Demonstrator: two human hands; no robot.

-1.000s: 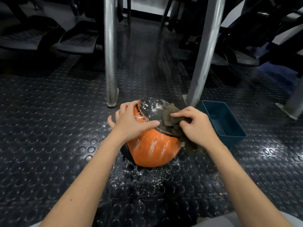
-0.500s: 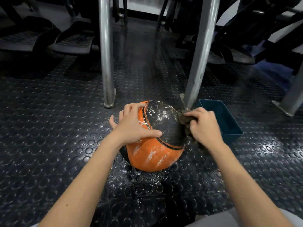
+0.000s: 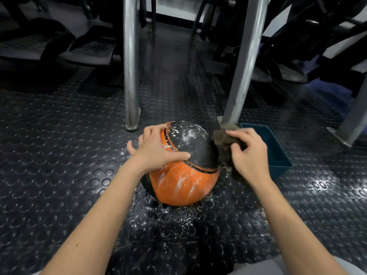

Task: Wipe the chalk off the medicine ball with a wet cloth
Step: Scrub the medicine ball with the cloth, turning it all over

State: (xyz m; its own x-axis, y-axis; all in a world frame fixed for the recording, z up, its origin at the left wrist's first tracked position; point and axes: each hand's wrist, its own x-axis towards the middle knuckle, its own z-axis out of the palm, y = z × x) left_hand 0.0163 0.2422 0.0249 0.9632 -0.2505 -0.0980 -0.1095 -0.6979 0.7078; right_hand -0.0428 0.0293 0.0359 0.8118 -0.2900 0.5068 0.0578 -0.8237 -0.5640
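Black round-studded rubber floor (image 3: 59, 155) glints under overhead light; steel posts (image 3: 130, 62) and dark gym machines (image 3: 309, 36) stand behind.

One round orange-and-black medicine ball (image 3: 184, 171), chalk-streaked, is sitting on the studded black rubber floor (image 3: 59, 155). Two bare hands are showing, a left hand (image 3: 155, 149) and a right hand (image 3: 248, 153). One crumpled brown cloth (image 3: 223, 135) is lying there, beside one rectangular teal plastic tub (image 3: 278, 153). Two grey metal posts are standing behind: one (image 3: 130, 62), two (image 3: 244, 62).
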